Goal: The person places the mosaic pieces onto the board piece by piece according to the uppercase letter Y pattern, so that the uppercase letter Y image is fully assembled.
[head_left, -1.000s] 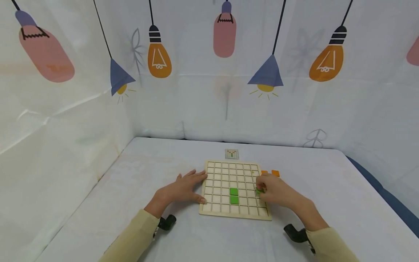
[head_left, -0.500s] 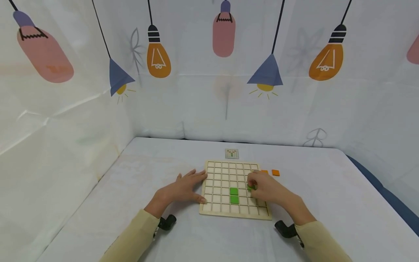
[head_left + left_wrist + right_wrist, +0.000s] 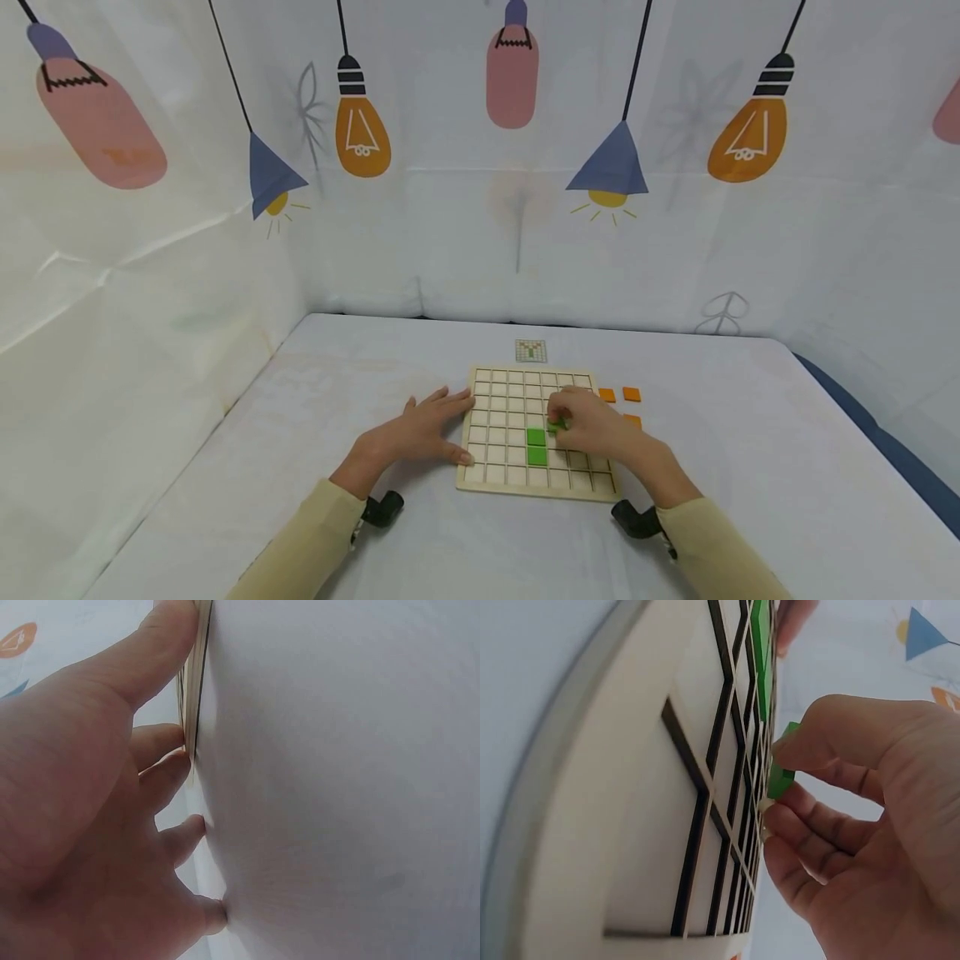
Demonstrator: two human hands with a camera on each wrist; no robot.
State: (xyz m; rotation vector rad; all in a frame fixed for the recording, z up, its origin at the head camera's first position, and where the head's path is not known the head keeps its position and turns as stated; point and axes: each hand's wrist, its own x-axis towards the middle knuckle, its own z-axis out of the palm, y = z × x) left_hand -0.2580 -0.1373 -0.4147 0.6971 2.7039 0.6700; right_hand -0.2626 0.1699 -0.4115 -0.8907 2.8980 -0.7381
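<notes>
A pale wooden grid board [image 3: 495, 477] lies on the table, and two green square tiles [image 3: 536, 447] fill neighbouring cells near its middle. My right hand [image 3: 596, 423] is over the board just right of those tiles and pinches another green tile [image 3: 783, 774] between thumb and fingers, close above the grid. My left hand [image 3: 420, 437] rests at the board's left edge with fingers spread. In the left wrist view the thumb and two fingertips touch the board's side [image 3: 193, 697], while the other fingertips reach the white table.
Several orange tiles [image 3: 632, 394] lie on the table right of the board. Behind it is a small card [image 3: 531, 351] printed with a grid pattern. A white curtain [image 3: 450, 233] with printed lamps stands behind the table.
My right hand has moved left across the board with the green tile, from its right edge toward the two placed tiles, uncovering more orange tiles. The left hand stays put.
</notes>
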